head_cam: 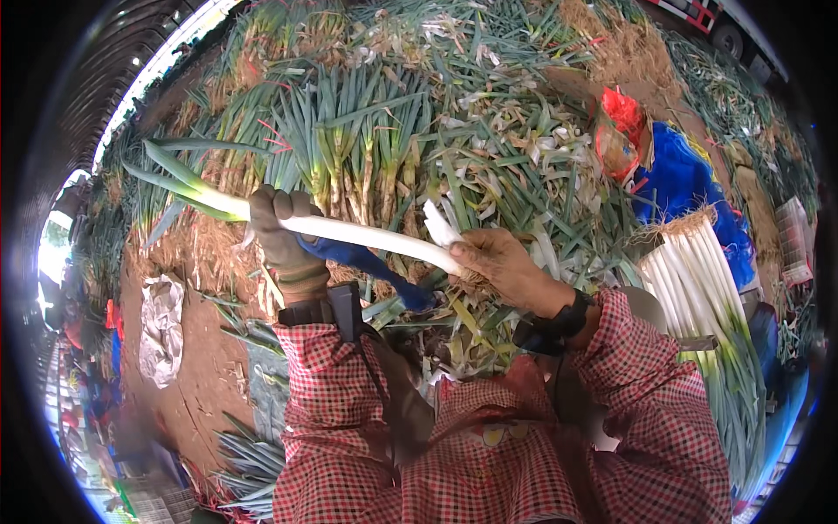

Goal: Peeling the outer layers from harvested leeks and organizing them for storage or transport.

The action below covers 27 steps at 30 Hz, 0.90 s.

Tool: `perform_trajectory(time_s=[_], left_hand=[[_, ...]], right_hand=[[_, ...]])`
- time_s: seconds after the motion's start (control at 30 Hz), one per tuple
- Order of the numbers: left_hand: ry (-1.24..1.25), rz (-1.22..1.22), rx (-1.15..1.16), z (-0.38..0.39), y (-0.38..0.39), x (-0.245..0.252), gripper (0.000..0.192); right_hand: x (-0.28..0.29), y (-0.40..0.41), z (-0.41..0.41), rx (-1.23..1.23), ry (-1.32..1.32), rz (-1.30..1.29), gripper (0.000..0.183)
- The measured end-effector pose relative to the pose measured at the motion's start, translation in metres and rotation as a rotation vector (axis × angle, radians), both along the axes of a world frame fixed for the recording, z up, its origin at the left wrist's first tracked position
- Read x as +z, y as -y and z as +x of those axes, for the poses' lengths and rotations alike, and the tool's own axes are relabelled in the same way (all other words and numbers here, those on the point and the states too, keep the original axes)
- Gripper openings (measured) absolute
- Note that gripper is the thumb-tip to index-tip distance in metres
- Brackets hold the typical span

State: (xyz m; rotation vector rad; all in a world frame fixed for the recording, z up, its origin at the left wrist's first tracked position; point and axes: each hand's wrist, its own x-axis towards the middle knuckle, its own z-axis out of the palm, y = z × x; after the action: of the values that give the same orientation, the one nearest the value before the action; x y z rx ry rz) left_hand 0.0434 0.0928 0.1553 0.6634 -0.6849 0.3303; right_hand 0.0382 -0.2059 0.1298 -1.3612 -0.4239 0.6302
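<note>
A long leek or large green onion (366, 234) with a clean white shaft stretches across the middle of the head view. My left hand (285, 226), in a dirty glove, is closed around its upper shaft near the green leaves. At the root end, the fingers of my right hand (507, 272), bare and soiled, grip the base. A short piece of white peel (440, 224) sticks up beside the right fingertips. The roots are partly hidden by that hand. A stack of white-shafted leeks (697, 281) lies to the right of my right arm, its roots towards the top.
Unpeeled leeks in bundles (353, 150) stand beyond my hands. Loose leaves and peelings (497, 150) cover the ground. A blue plastic sheet or bag (681, 177) and a red plastic bag (622, 118) are at right. A crumpled pale sack (162, 331) lies on bare soil at left.
</note>
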Motion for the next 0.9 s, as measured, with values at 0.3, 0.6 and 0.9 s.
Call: perform_trajectory(time_s=[0.3,0.6,0.9], left_hand=[[-0.006,0.004,-0.095,0.000,0.003,0.001,0.027],[-0.047,-0.048,-0.033,0.000,0.009,-0.001,0.024],[-0.034,-0.053,-0.067,0.002,0.002,-0.001,0.024]], right_hand=[[-0.013,-0.008,-0.007,-0.177,0.386,-0.288,0.028],[-0.012,-0.004,-0.004,-0.007,0.058,-0.231,0.032],[-0.004,0.006,0.004,0.094,0.188,-0.015,0.022]])
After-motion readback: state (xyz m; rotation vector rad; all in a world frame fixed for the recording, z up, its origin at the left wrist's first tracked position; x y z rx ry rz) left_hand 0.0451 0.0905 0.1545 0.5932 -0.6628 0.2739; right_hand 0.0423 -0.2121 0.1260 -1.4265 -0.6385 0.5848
